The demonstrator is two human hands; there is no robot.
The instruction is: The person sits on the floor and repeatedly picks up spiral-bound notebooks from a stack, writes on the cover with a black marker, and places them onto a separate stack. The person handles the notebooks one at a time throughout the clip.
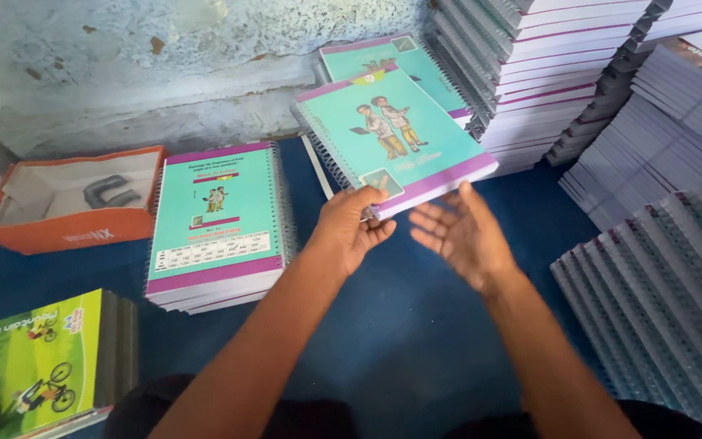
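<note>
The left hand (349, 226) grips the near corner of a small bundle of spiral-bound notebooks (396, 138), thumb on top of the cover and fingers curled underneath, holding the bundle raised and tilted above the dark blue tabletop (400, 325). The right hand (461, 236) is spread, palm turned up and fingers apart, just below the bundle's near edge; whether its fingertips touch the bundle cannot be told.

The top notebook has a turquoise cover with a purple band along its near edge and another along its far edge, a drawing of two standing figures in the middle and a small picture inset near the gripped corner. A metal spiral runs down its left side, and the white page edges of the books beneath show under the purple band.

Behind the bundle lies another turquoise notebook (383, 57) of the same kind. To the left, a flat stack of notebooks (217, 219) rests on the blue surface, back cover up, with a table of small cells printed low on it. Farther left sits an open orange box (67, 199) with a dark object inside. At the lower left a green-covered pile (38, 358) shows cyclists. Tall stacks (562, 65) rise at the upper right, and fanned rows of spiral bindings (660, 284) fill the right side
</note>
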